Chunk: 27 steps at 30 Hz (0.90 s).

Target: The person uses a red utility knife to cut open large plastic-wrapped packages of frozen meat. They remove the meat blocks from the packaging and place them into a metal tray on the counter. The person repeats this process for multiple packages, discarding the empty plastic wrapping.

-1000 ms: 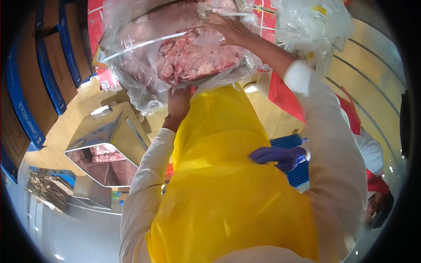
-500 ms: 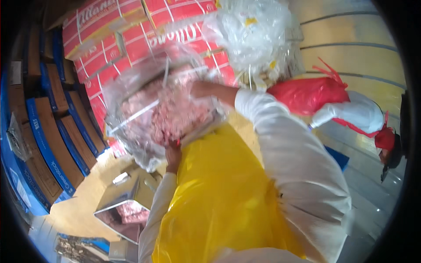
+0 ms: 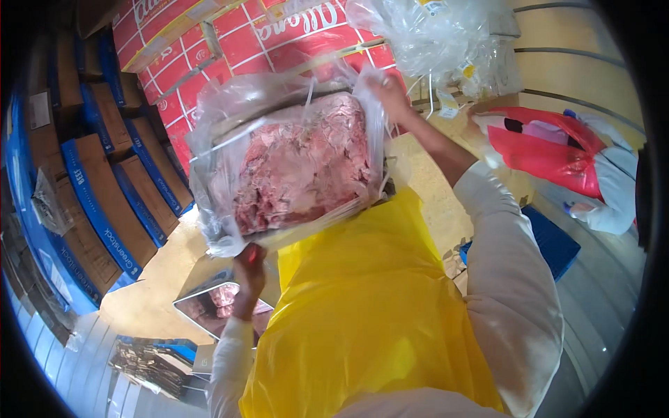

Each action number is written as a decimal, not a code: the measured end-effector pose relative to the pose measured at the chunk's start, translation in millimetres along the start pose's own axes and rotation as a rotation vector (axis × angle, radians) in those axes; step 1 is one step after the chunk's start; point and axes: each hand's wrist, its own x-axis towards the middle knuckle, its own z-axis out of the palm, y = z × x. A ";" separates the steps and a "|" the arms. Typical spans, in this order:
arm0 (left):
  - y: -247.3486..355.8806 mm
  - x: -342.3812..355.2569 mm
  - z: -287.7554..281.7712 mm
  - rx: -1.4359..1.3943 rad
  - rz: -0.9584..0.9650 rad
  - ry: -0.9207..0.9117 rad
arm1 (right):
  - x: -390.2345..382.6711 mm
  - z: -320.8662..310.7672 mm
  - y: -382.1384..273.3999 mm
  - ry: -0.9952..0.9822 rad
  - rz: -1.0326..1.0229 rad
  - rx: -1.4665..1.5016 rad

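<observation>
A large block of frozen-looking red meat [image 3: 306,164] sits in front of me, with a loose clear plastic liner [image 3: 209,132] folded back around it. At its upper right corner, my right hand [image 3: 390,97] is closed on the bunched liner. My left hand [image 3: 249,275] is closed at the block's near left corner, beside the plastic. A small red object [image 3: 252,255] shows between its fingers, and its kind is unclear. Thin white straps cross the liner. My yellow apron [image 3: 369,299] reaches up to the block's near edge.
Red cartons [image 3: 244,42] are stacked behind the meat. Blue-and-brown cartons [image 3: 104,216] line the left. Crumpled clear plastic [image 3: 446,42] lies at the upper right. A metal bin [image 3: 202,306] with meat stands below my left hand. Another person in a red apron [image 3: 550,150] is at the right.
My right hand has moved from over the meat to the liner at the upper right, pulling it aside and baring more meat. My left hand has shifted down and left. The other person has turned.
</observation>
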 end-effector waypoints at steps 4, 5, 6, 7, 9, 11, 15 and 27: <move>155.0 -8.4 -147.2 -0.286 0.011 0.163 | 39.2 -68.3 -99.0 0.340 0.260 0.518; 168.4 20.1 -162.4 -0.044 0.260 0.341 | 49.2 -76.9 -98.7 0.338 0.181 0.629; 200.4 47.1 -174.1 0.012 0.264 0.340 | 63.7 -84.0 -99.8 0.329 0.087 0.734; 224.6 91.9 -163.0 -0.091 0.245 0.412 | 75.6 -86.4 -103.8 0.312 -0.013 0.828; 253.0 198.3 -157.3 0.007 0.286 0.428 | 94.7 -92.2 -103.5 0.443 0.085 0.931; 214.0 308.2 -139.1 0.162 0.317 0.404 | 80.7 -91.2 -100.0 0.517 0.144 0.852; 41.1 280.9 -36.2 0.676 0.217 0.280 | -8.9 -115.9 -45.5 0.400 0.038 0.367; 224.3 77.3 -81.7 -0.560 0.251 0.326 | -193.3 -58.3 -224.3 0.297 -0.094 0.621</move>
